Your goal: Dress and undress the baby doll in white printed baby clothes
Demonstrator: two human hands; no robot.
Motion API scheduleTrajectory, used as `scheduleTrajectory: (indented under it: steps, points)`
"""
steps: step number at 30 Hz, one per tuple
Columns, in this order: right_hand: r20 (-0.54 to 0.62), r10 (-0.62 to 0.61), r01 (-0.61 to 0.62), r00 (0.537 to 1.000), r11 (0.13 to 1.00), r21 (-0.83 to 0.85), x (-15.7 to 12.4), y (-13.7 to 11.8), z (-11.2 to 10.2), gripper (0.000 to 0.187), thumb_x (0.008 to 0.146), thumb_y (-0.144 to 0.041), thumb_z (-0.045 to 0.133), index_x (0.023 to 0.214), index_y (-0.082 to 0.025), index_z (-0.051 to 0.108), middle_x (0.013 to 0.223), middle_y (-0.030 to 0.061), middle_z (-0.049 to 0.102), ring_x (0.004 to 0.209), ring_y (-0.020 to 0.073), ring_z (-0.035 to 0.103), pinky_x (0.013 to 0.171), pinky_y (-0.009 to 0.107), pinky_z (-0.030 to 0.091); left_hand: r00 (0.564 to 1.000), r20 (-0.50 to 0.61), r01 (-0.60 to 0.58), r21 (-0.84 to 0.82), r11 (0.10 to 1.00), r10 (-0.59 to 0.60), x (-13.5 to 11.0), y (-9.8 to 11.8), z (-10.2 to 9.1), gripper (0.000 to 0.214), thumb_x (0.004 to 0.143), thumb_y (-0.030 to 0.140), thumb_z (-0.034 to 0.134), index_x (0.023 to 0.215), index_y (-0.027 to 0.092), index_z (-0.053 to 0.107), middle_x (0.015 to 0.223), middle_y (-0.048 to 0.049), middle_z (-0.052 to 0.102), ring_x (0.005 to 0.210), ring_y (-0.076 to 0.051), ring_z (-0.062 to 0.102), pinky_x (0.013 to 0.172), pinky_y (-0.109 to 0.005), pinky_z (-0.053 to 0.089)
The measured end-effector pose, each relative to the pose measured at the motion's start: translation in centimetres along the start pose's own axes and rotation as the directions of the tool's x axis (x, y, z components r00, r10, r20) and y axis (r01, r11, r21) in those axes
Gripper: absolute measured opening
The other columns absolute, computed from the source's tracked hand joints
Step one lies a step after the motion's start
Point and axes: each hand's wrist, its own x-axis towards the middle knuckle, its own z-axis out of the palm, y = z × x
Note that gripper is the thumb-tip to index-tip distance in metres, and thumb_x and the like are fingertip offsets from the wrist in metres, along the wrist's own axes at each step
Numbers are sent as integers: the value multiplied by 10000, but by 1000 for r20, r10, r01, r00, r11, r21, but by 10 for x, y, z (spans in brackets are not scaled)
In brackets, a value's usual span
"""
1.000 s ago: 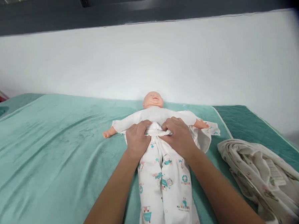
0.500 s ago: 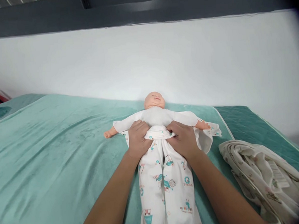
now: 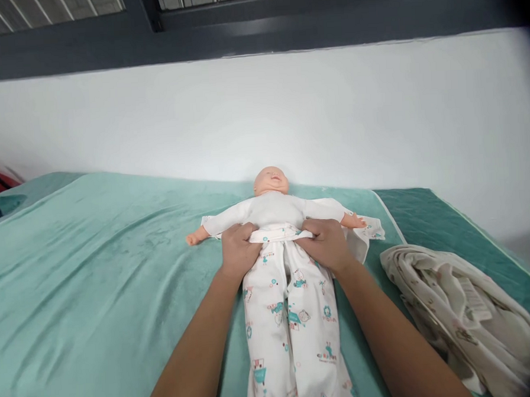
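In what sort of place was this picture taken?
Probably a sleeping area, perhaps a lower bunk: a soft, pale green cloth cover beside a plain white wall, with a dark grey, metal-looking frame above.

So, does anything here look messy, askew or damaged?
Nothing looks spilled or damaged. It's only a little untidy: printed cloth pokes out unevenly beneath the doll on the right, the green blanket is creased on the left, and the cloth bundle is loosely heaped.

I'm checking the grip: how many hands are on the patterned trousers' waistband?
2: the left hand grips the waistband on the picture's left, the right hand grips it on the right. No other hand shows there.
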Motion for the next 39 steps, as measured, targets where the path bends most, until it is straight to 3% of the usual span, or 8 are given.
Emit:
scheduleTrajectory:
  steps: [6, 13, 19, 24, 27, 33, 39]
  points:
    - [63, 151, -144, 987, 984, -105, -10, 1, -12, 420, 832, -450, 583, 548, -187, 420, 545, -25, 498, 580, 133, 464, 567, 268, 228, 1000, -1, 9, 56, 998, -9, -13, -8, -4, 279, 724, 224, 537, 489, 199, 390, 495, 26, 402, 562, -141, 403, 614, -296, 283]
    - [90, 149, -147, 985, 989, -35, -31, -1, -12, 424, 907, -546, 513, 661, -200, 510, 677, -16, 570, 690, 154, 515, 651, 272, 315, 995, 20, 99, 38, 994, -100, -48, 8, -21, 188, 839, 286, 519, 675, 194, 517, 698, 8, 544, 716, -157, 477, 685, -282, 333]
    - [-72, 248, -238, 966, 962, 133, -53, -13, -1, 323, 894, -538, 543, 918, -217, 582, 887, 10, 641, 832, 187, 568, 750, 292, 397, 983, 40, 177, 69, 982, -180, -58, 15, -23, 249, 894, 398, 474, 753, 198, 521, 750, 4, 529, 756, -166, 471, 698, -280, 335]
    - [-224, 280, -242, 934, 953, 179, -65, -23, 7, 312, 877, -497, 573, 991, -206, 566, 963, 53, 616, 900, 212, 571, 801, 323, 429, 975, 27, 215, 112, 970, -219, -54, 14, -18, 251, 882, 367, 479, 696, 204, 437, 702, 21, 474, 718, -154, 435, 662, -270, 301]
    - [-259, 326, -275, 909, 937, 215, -72, -28, 9, 297, 868, -480, 588, 978, -206, 559, 960, 57, 606, 910, 217, 568, 813, 331, 432, 973, 13, 227, 109, 968, -229, -53, 12, -16, 251, 873, 353, 484, 682, 203, 422, 673, 28, 451, 690, -147, 415, 642, -267, 284]
    - [-141, 444, -353, 885, 838, 417, -78, -23, 13, 339, 850, -513, 618, 993, -219, 531, 917, 19, 595, 846, 192, 553, 781, 314, 432, 964, 53, 261, 13, 965, -262, -49, 11, -15, 227, 851, 339, 499, 679, 200, 447, 664, 36, 459, 676, -138, 415, 634, -263, 294]
    - [73, 355, -317, 932, 703, 637, -72, -6, 10, 437, 774, -524, 713, 1021, -220, 519, 919, -1, 537, 828, 166, 511, 743, 278, 437, 967, 68, 249, -35, 968, -247, -39, 6, -10, 225, 882, 361, 464, 718, 207, 459, 692, 24, 482, 705, -152, 433, 640, -268, 315]
